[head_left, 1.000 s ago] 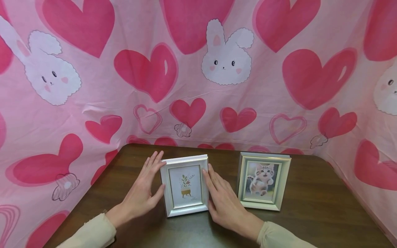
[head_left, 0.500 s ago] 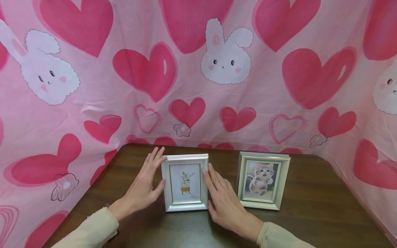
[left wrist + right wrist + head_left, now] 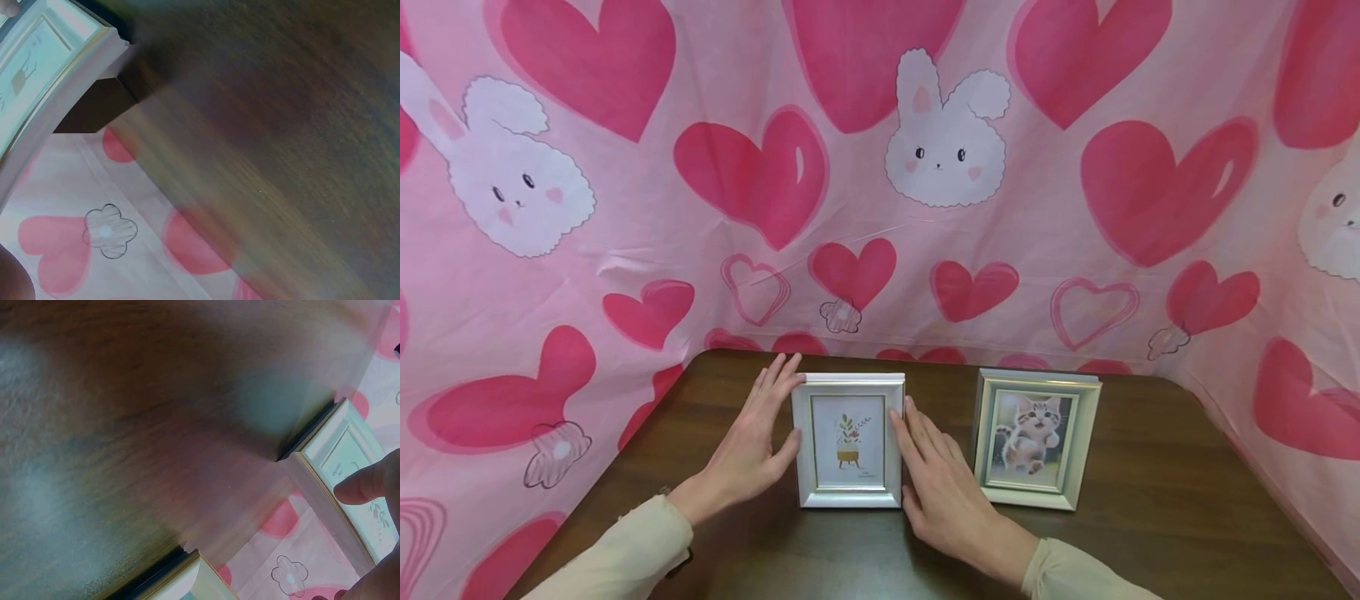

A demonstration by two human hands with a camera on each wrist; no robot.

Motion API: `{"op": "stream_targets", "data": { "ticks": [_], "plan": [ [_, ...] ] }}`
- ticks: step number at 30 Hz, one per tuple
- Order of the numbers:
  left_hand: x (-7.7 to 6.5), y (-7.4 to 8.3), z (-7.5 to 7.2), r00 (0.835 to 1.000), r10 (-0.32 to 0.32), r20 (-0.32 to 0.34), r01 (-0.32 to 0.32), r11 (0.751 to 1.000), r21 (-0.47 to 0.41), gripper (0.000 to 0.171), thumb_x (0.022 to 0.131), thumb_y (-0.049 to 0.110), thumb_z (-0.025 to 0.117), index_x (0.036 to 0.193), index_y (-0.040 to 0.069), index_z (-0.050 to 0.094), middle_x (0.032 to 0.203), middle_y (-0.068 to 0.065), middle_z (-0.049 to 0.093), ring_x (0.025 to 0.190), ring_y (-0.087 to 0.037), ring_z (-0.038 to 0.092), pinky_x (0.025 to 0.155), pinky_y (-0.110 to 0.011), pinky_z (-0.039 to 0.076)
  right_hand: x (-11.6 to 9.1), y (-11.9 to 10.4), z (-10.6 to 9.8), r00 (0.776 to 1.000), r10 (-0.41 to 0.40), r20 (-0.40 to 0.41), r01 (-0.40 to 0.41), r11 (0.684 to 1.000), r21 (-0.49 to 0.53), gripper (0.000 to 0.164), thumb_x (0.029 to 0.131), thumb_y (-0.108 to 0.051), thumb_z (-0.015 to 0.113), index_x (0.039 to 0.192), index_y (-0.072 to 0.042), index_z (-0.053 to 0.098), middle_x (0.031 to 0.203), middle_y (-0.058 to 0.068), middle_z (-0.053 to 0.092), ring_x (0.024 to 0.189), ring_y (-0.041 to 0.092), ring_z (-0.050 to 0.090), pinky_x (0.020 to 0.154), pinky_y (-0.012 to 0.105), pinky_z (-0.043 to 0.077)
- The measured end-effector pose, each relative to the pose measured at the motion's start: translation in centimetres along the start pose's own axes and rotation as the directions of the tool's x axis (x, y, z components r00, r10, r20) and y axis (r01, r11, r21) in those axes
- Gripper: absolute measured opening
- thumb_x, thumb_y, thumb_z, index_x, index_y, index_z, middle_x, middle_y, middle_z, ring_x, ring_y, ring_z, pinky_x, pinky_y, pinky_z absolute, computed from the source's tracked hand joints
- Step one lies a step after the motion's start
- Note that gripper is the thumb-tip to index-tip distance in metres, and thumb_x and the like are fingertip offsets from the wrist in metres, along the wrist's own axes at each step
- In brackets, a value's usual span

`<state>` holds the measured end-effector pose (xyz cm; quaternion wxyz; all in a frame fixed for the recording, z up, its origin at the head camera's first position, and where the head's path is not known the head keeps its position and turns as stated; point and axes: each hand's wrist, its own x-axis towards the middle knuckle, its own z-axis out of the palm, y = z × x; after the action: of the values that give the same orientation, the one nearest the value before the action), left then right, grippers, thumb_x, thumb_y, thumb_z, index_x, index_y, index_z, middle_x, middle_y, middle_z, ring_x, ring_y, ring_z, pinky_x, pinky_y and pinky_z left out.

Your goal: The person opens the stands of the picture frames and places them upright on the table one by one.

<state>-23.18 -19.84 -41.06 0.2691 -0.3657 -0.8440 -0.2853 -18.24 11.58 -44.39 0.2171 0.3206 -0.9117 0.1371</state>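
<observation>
A silver-white picture frame (image 3: pixel 849 499) with a potted-plant print stands upright on the table (image 3: pixel 850 554), facing me. My left hand (image 3: pixel 741 458) is at its left side, fingers extended, fingertips at the upper left corner and thumb against the left edge. Along the right edge lies my right hand (image 3: pixel 951 492), its fingers straight and angled up the side. To the right stands a second, pale gold-trimmed frame (image 3: pixel 1037 497) with a kitten picture, turned slightly. In the right wrist view a finger (image 3: pixel 362 487) overlaps the front of the plant picture frame (image 3: pixel 319 453).
A pink cloth (image 3: pixel 865 208) with hearts and rabbit faces hangs behind and along both sides of the dark wooden table. The kitten frame's near corner (image 3: pixel 187 575) shows low in the right wrist view, beside the right hand.
The plant picture frame has turned squarer to me, its left side and lower edge moving back. My left hand moved slightly forward and right with it; the right hand stayed nearly still.
</observation>
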Motion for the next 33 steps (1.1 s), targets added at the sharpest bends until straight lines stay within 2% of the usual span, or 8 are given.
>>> {"op": "stream_targets", "data": {
  "ticks": [5, 13, 22, 30, 33],
  "plan": [
    [0.3, -0.06, 0.0, 1.0, -0.015, 0.012, 0.015, 1.0, -0.002, 0.088, 0.085, 0.007, 0.075, 0.163, 0.014, 0.034, 0.175, -0.005, 0.02, 0.16, -0.032, 0.011, 0.127, -0.049, 0.008, 0.11, 0.18, -0.29, 1.0, 0.015, 0.026, -0.015, 1.0, -0.004, 0.11, 0.086, -0.018, 0.08, 0.17, -0.011, 0.009, 0.176, 0.012, 0.001, 0.155, 0.029, 0.025, 0.114, 0.052, 0.038],
    [0.36, 0.02, 0.09, 0.999, -0.031, 0.027, 0.031, 1.0, 0.003, 0.09, 0.086, 0.007, 0.076, 0.164, 0.014, 0.032, 0.175, -0.005, 0.018, 0.16, -0.031, 0.011, 0.127, -0.052, 0.009, 0.06, 0.31, -0.24, 1.0, 0.017, 0.025, -0.017, 1.0, -0.005, 0.11, 0.086, -0.018, 0.08, 0.17, -0.011, 0.009, 0.176, 0.009, -0.002, 0.154, 0.031, 0.026, 0.113, 0.054, 0.039],
    [0.34, -0.06, 0.16, 1.0, -0.011, 0.022, 0.011, 1.0, -0.004, 0.088, 0.086, 0.006, 0.074, 0.164, 0.013, 0.032, 0.175, -0.006, 0.018, 0.16, -0.031, 0.014, 0.127, -0.051, 0.009, 0.08, 0.27, -0.47, 0.999, 0.022, 0.042, -0.021, 1.0, -0.011, 0.109, 0.087, -0.021, 0.08, 0.17, -0.012, 0.01, 0.176, 0.01, -0.003, 0.154, 0.032, 0.026, 0.113, 0.054, 0.038],
    [0.01, 0.13, 0.18, 1.0, -0.01, 0.018, 0.01, 1.0, -0.009, 0.084, 0.087, 0.006, 0.073, 0.161, 0.006, 0.034, 0.175, -0.006, 0.018, 0.159, -0.034, 0.018, 0.126, -0.053, 0.012, -0.18, 0.06, -0.75, 0.998, 0.032, 0.045, -0.031, 0.999, -0.018, 0.109, 0.087, -0.023, 0.08, 0.171, -0.017, 0.01, 0.176, 0.013, 0.008, 0.154, 0.035, 0.026, 0.111, 0.062, 0.039],
    [0.0, 0.19, 0.16, 1.0, -0.011, 0.017, 0.012, 1.0, -0.011, 0.085, 0.087, 0.006, 0.073, 0.162, 0.007, 0.034, 0.175, -0.007, 0.019, 0.159, -0.034, 0.018, 0.126, -0.054, 0.013, -0.36, -0.1, -0.93, 0.999, 0.027, 0.034, -0.027, 0.999, -0.023, 0.109, 0.087, -0.023, 0.081, 0.171, -0.017, 0.011, 0.176, 0.013, 0.009, 0.154, 0.037, 0.025, 0.11, 0.064, 0.039]
  ]
}}
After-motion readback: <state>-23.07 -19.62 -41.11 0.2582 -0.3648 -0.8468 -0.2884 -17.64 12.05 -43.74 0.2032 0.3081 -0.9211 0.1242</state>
